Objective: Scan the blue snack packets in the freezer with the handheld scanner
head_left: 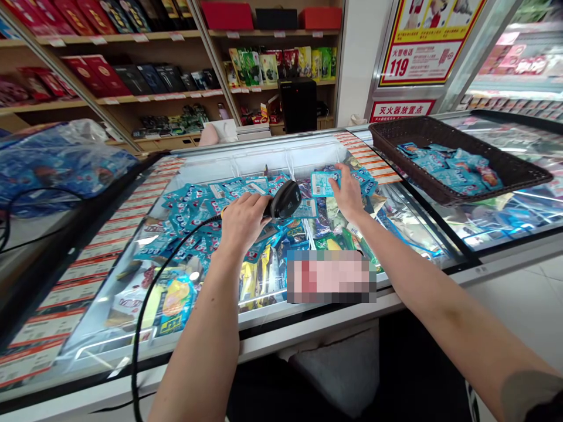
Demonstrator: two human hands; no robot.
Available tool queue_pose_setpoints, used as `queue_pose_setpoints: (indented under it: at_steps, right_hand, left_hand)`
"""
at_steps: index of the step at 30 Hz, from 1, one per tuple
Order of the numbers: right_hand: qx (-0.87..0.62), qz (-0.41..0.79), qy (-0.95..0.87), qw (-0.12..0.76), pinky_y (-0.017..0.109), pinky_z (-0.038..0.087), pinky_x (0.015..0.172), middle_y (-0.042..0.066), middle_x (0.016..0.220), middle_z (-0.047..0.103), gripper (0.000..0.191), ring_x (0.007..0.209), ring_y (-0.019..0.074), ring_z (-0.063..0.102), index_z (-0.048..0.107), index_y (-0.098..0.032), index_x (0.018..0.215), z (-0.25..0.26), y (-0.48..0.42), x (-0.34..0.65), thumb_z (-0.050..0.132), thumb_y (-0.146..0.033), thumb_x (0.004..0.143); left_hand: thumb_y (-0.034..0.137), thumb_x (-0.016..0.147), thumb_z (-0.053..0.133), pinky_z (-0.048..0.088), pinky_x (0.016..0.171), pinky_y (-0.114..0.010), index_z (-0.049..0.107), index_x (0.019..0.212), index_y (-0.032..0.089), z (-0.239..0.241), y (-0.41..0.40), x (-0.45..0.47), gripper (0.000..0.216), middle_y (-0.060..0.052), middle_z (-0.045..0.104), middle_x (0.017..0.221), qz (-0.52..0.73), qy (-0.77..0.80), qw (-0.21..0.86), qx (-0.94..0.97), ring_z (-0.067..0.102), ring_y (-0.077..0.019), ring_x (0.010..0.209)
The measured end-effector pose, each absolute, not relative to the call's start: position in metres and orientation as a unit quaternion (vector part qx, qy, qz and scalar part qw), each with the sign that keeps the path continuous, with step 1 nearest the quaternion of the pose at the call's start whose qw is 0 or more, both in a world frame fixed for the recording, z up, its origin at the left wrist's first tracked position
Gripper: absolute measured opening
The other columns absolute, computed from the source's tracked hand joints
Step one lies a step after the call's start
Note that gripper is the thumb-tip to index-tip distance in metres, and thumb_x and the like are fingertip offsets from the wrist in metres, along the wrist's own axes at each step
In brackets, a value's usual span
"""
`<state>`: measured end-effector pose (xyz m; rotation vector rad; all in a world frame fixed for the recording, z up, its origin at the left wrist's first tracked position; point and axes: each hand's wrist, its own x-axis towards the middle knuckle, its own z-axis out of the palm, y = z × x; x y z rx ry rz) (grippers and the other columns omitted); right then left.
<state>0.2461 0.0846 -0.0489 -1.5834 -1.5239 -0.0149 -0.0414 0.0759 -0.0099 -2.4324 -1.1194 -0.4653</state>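
Observation:
In my left hand (244, 221) is a black handheld barcode scanner (285, 200), its head turned to the right and its cable running down to the lower left. My right hand (350, 193) pinches a small blue snack packet (324, 183) whose white label with a barcode faces up. The scanner head is close to the packet, a short gap apart. Under both hands many similar blue packets (189, 208) lie in a loose pile on the glass top of a chest freezer (264, 328).
A dark woven basket (523, 176) with more blue packets stands at the right on the freezer. A plastic-wrapped bundle (61, 158) sits at the left. Price-tag strips (83, 275) line the glass. Shelves with boxes (160, 35) rise behind. A pixelated patch hides something near the front edge.

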Motion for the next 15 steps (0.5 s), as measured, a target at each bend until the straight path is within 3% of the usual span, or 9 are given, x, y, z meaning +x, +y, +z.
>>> queue_pose_setpoints:
  at_steps: [3,7,11,15]
  right_hand:
    - [-0.645,-0.054,-0.646,0.404,0.045,0.04,0.105,0.017,0.132,0.056,0.04,0.123,0.0284,0.051,0.053,-0.014,0.132,-0.048,0.0814,0.2452,0.04,-0.024,0.096]
    - [-0.641,-0.106,-0.679,0.341,0.047,0.035,0.107,0.014,0.136,0.056,0.033,0.126,0.0309,0.047,0.069,-0.018,0.118,-0.0485,0.0778,0.2462,0.047,-0.029,0.097]
    - [-0.615,-0.103,-0.725,0.292,0.052,0.03,0.107,0.009,0.124,0.066,0.03,0.119,0.031,0.051,0.075,-0.023,0.105,-0.0507,0.0771,0.246,0.055,-0.043,0.095]
    - [-0.626,-0.104,-0.725,0.268,0.055,0.025,0.108,0.008,0.115,0.07,0.03,0.113,0.0305,0.054,0.075,-0.023,0.103,-0.0544,0.0802,0.2478,0.054,-0.042,0.095]
  left_hand:
    - [0.027,0.085,0.062,0.044,0.078,-0.038,0.061,0.116,0.02,-0.0097,0.0757,-0.0421,0.032,-0.011,0.069,0.098,-0.168,-0.407,0.203,-0.874,0.061,-0.0303,0.101]
    - [0.027,0.084,0.062,0.044,0.077,-0.038,0.061,0.117,0.02,-0.0099,0.0761,-0.0434,0.033,-0.011,0.069,0.099,-0.166,-0.417,0.197,-0.872,0.061,-0.0304,0.101]
    - [0.026,0.084,0.063,0.044,0.077,-0.038,0.061,0.117,0.021,-0.0101,0.077,-0.0449,0.034,-0.011,0.069,0.099,-0.169,-0.419,0.208,-0.867,0.061,-0.0302,0.101]
    - [0.025,0.083,0.063,0.045,0.077,-0.038,0.06,0.118,0.021,-0.0096,0.0775,-0.0458,0.035,-0.011,0.069,0.099,-0.171,-0.423,0.213,-0.864,0.061,-0.0301,0.101]
